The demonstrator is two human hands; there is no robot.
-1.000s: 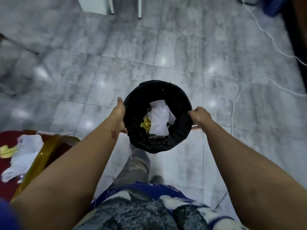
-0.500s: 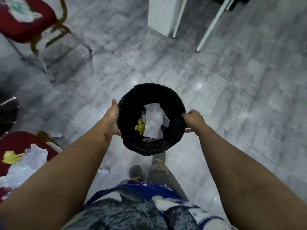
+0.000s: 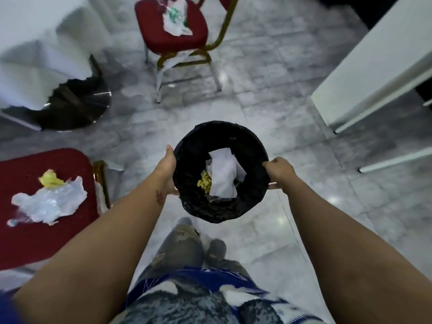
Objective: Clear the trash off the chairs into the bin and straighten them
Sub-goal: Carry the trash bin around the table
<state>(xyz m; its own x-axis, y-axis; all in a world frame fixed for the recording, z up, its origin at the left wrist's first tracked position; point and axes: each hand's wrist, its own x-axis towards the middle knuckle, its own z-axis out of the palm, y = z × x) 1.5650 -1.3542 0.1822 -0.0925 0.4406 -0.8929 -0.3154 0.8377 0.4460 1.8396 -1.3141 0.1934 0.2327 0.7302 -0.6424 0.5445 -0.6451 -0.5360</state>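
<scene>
I carry a round bin [image 3: 187, 157] lined with a black bag, held above the floor in front of me. My left hand [image 3: 167, 168] grips its left rim and my right hand [image 3: 278, 170] grips its right rim. White paper and a yellow crumpled scrap lie inside. A red chair [image 3: 42, 239] at my left holds a clear plastic wrapper [image 3: 51, 203] and a yellow wad [image 3: 49, 180]. A second red chair [image 3: 149, 26] with a gold frame stands further ahead, with a white and green plastic bag [image 3: 175, 19] on its seat.
A table with a white cloth [image 3: 35, 50] and a dark round base [image 3: 74, 106] stands at the far left. A white table [image 3: 374, 73] with thin legs runs along the right. Grey tiled floor lies between them and the chairs.
The view has swung left while I walk with the bin. The far red chair has come to the upper middle and the near red chair shows much more. Both hands keep their hold.
</scene>
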